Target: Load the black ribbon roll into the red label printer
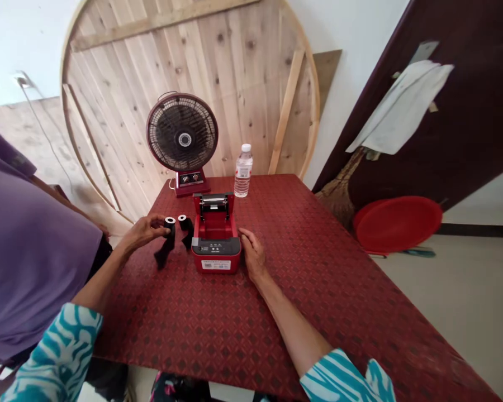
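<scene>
A small red printer [216, 240] with its lid raised sits on the red patterned table [310, 268]. Left of it, my left hand [145, 230] pinches a black ribbon roll [170, 230] with a white core; a strip of black ribbon hangs from it to the tabletop. A second black roll [185, 226] lies between that one and the printer. My right hand [252, 254] rests against the printer's right side, fingers curled around its edge.
A red desk fan [183, 139] and a clear water bottle [243, 171] stand at the table's far end before a round wooden board. A person in purple [29, 245] is at the left. A red basin [396, 223] lies on the floor at right.
</scene>
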The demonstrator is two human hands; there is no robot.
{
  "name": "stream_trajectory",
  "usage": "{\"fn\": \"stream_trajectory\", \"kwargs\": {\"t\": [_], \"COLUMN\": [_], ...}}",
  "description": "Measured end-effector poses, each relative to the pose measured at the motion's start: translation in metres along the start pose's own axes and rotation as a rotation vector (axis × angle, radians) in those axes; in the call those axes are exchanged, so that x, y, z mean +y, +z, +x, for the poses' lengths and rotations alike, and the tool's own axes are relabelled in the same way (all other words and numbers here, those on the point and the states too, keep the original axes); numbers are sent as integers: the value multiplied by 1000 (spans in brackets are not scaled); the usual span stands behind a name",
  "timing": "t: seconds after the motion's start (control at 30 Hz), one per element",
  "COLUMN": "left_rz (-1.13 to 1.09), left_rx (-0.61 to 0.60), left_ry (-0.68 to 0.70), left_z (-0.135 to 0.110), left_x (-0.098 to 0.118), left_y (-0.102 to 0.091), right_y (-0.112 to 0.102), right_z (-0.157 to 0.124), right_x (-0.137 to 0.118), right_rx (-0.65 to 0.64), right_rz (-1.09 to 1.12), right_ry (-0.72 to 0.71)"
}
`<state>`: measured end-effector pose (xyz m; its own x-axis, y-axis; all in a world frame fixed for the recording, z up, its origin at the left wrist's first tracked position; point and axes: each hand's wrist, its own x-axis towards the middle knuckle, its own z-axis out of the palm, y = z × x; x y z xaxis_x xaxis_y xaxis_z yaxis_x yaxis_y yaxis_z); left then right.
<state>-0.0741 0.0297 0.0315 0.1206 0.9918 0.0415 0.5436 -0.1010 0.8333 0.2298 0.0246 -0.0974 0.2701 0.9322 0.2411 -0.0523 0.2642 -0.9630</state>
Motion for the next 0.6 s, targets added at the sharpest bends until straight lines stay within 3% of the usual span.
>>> {"fn": "stream_trajectory", "kwargs": {"t": [0.13,0.27,0.47,0.6], "left_rz": [-43,-48,148,376], "left_rx": [59,10,105,23], "left_ry": [-1,-8,46,-30], "left_z": [2,1,24,50], "left_x": [-40,-56,-38,-18], "left_y": [24,29,21,31], "right_y": [-1,-3,-4,-4], "right_z": [-1,-2,-2,-2], "right_x": [-3,-5,-4,-5], "right_rx": [2,-14,-13,-23], "right_rz": [-13,-19,-41,-60], "right_ry": [15,23,18,11]}}
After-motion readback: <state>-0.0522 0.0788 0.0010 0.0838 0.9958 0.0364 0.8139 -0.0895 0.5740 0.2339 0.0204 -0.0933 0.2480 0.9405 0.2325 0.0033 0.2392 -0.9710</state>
